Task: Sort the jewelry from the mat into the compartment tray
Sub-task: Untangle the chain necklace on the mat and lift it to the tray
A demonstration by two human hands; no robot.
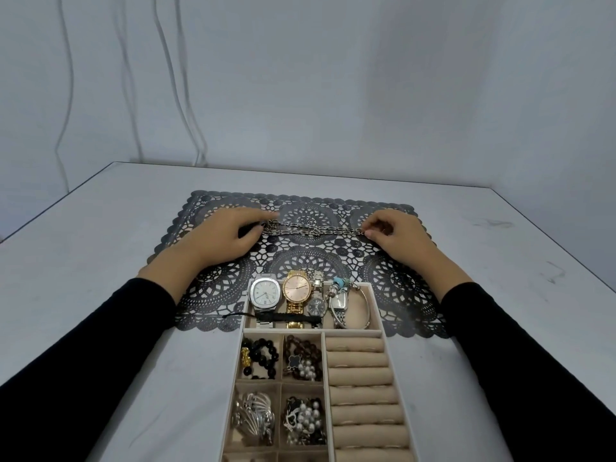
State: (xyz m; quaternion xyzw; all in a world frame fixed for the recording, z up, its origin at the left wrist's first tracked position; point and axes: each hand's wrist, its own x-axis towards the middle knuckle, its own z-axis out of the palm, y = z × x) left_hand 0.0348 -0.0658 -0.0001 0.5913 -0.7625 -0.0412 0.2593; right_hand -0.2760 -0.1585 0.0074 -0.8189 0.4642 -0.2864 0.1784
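Note:
A silver chain necklace [315,229] lies stretched sideways across the dark lace mat [393,271]. My left hand [230,236] pinches its left end and my right hand [396,233] pinches its right end. Nearer to me stands the beige compartment tray [383,331]. Its far compartment holds several watches [265,293], a black cord bracelet and a bangle. Small square compartments on the left hold bead and pearl bracelets [261,358] and silver pieces [255,416]. The ring rolls [360,378] on the right are bare.
The mat and tray sit on a pale table [100,261] against a grey wall. The table's right edge runs diagonally at the far right. Thin cables hang down the wall at the back left.

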